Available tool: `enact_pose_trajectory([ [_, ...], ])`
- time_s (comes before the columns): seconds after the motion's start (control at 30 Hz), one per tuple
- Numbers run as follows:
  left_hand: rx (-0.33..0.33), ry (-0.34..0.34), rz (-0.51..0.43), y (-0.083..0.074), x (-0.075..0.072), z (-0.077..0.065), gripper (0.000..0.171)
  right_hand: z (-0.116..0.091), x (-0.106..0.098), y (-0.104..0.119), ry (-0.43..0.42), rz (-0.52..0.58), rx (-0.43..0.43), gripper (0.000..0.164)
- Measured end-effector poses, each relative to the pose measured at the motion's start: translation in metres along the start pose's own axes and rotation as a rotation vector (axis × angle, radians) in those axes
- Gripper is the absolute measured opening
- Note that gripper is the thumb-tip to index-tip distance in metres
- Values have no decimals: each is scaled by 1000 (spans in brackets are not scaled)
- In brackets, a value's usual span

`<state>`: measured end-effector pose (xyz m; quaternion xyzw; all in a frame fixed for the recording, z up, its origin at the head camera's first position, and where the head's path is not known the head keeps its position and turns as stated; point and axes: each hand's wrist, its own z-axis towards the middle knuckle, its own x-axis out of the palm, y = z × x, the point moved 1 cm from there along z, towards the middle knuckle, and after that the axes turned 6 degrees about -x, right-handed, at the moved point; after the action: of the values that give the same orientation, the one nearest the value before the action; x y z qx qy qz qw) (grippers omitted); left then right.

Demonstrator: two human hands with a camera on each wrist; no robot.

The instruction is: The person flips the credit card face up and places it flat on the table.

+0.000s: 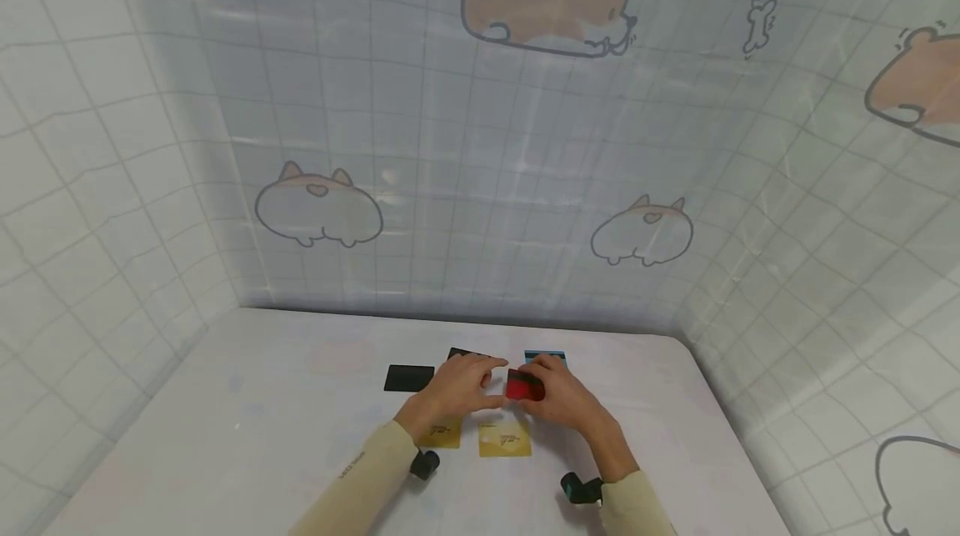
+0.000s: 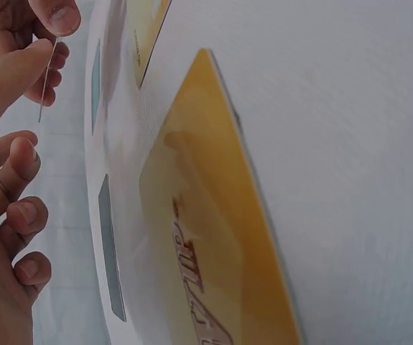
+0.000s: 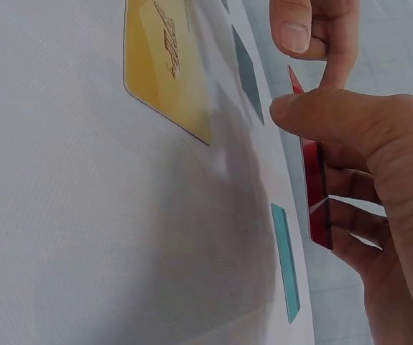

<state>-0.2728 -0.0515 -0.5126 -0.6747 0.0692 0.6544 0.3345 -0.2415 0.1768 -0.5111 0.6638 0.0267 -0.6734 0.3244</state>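
My right hand (image 1: 562,392) pinches a red card (image 1: 524,386) with a dark stripe, thumb on one face and fingers on the other. In the right wrist view the card (image 3: 315,187) is raised off the table and tilted. Facing it from the left, my left hand (image 1: 460,386) has its thumb and fingers spread apart. The left thumb (image 2: 19,72) is close to the card's edge; whether it touches cannot be told. Under and near the hands lie two yellow cards, one (image 1: 504,440) in front and another (image 1: 442,434) partly behind the left wrist.
Beyond the hands lie a black card (image 1: 408,378), another dark card (image 1: 467,352) partly covered by the left hand, and a blue card (image 1: 545,355) behind the right hand. The white table (image 1: 300,403) meets a tiled-pattern curtain (image 1: 450,269) at its back and sides.
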Motion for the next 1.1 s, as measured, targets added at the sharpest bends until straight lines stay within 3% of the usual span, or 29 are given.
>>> enact_pose_trajectory([
  [0.73, 14, -37, 23, 3, 2, 2, 71, 3, 0, 0, -40, -28, 18, 61],
  [1.1, 0, -24, 22, 2, 5, 0, 69, -2, 1, -3, -70, -44, -41, 61],
])
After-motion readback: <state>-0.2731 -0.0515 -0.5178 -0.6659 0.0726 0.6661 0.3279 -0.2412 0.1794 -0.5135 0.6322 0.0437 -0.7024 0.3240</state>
